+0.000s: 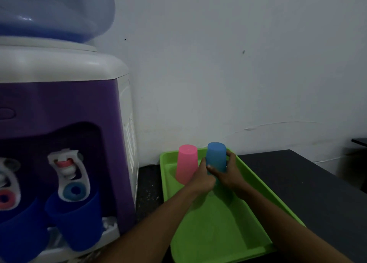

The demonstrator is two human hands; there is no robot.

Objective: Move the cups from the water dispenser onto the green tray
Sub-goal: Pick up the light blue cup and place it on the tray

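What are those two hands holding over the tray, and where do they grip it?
Both hands, left hand and right hand, hold the light blue cup by its lower sides, upside down.

I see a pink cup upside down at the green tray's far end, a light blue cup inverted just beside it, and two dark blue cups upright under the water dispenser's taps.

1. I am seeing a plain lime-green tray.
2. A pink cup and a light blue cup are showing.
3. Two dark blue cups are sitting at the purple-and-white water dispenser.
4. The countertop is looking black.
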